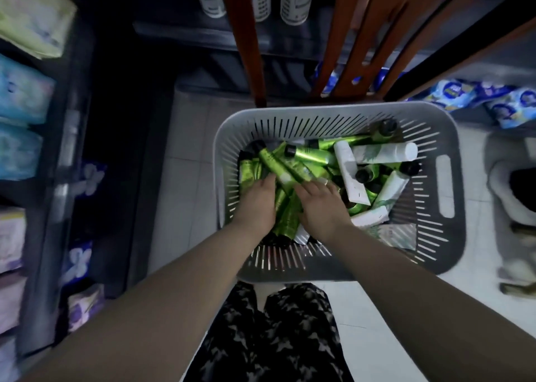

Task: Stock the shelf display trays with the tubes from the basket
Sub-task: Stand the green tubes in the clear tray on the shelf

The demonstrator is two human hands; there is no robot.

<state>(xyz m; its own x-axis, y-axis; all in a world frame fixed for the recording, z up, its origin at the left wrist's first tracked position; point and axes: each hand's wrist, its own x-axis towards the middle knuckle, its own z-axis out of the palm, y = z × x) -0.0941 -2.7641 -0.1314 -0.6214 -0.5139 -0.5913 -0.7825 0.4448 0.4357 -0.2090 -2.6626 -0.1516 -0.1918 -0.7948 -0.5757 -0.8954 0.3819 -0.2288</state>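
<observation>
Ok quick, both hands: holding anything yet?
Left hand: down among the green tubes in the grey basket, grip cannot be told.
Right hand: on the same green tubes, grip cannot be told.

Basket [446, 238] — grey, with slotted walls. Green tubes [309, 154] — metallic green, black caps. White tubes [385, 151] — white with a pale green leaf print. Floor [185, 207]: white tiles. Trousers [269, 338]: black with a grey repeating figure. Chair [348, 33]: reddish-brown wood. Packs [493, 97] on the floor at right: blue and white. Shelf packs [23, 91] at left: yellow-green, light blue, purple.
</observation>
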